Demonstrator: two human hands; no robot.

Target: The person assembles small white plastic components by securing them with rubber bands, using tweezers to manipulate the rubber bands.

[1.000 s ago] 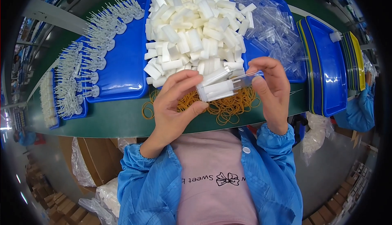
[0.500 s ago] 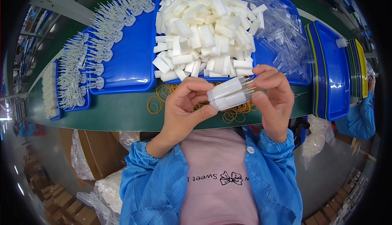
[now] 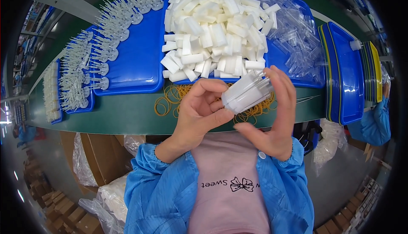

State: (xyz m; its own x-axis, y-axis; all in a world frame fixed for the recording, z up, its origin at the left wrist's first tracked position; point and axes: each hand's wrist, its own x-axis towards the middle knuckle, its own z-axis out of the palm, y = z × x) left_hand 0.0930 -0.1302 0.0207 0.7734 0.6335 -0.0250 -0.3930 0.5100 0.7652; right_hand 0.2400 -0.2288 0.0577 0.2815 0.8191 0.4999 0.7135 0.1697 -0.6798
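Between the thumb and fingers of my left hand (image 3: 193,117) is a clear plastic holder (image 3: 245,97) with white foam blocks in it. It lies tilted, its round base toward my left palm and its thin prongs pointing up and right. My right hand (image 3: 275,125) is open beside the prong end, thumb and fingers spread wide. Its raised fingertips are close to the prongs; whether they touch cannot be made out. Behind the holder rises a big heap of white foam blocks (image 3: 212,34). Yellow-brown rubber bands (image 3: 168,100) lie on the green table under and around the holder.
A blue tray (image 3: 136,70) at left carries rows of similar pronged clear holders (image 3: 106,42). Right of the foam, clear plastic tubes (image 3: 293,38) fill another blue tray. Stacked blue and yellow trays (image 3: 346,76) stand far right. Below the table is a cardboard box (image 3: 104,157).
My right hand has let go of the prong end and spread its fingers. In my left hand, the holder has shifted slightly right and turned, tilting more upward.
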